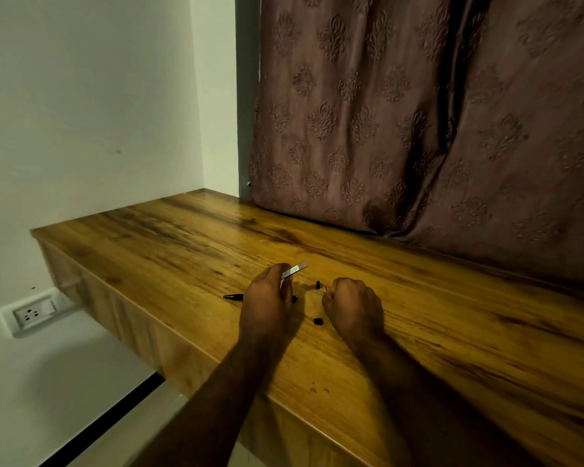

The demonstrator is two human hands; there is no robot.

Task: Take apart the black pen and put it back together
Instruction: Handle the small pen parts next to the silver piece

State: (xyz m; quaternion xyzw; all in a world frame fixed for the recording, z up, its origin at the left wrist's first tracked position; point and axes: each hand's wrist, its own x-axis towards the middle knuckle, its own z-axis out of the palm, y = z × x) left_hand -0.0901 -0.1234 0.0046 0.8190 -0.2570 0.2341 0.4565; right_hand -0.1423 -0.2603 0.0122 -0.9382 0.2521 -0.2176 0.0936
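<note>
Just below the middle of the frame, two bare forearms reach up from the bottom edge over a wooden desk (418, 332). The left hand (267, 294) has its fingers curled and pinches a flat-looking silver piece (295, 268), which sticks out past the fingertips and slants up to the right above the desk. The black pen lies in parts: a long pointed black section (233, 297) rests on the desk just left of the left hand, its tip pointing to the left edge of the frame and its other end hidden under the hand. In the gap between the hands lie three small black bits, one near the top of the gap (318, 284), one just beside the left hand (294, 298) and one lower down (318, 320). The right hand (351, 306) is curled into a fist on the desk and pinches a thin sliver (326, 289), too small to identify. A patterned brown curtain (418, 112) fills the upper right, a pale wall (98, 96) the upper left, with a socket (34, 313) at lower left.
</note>
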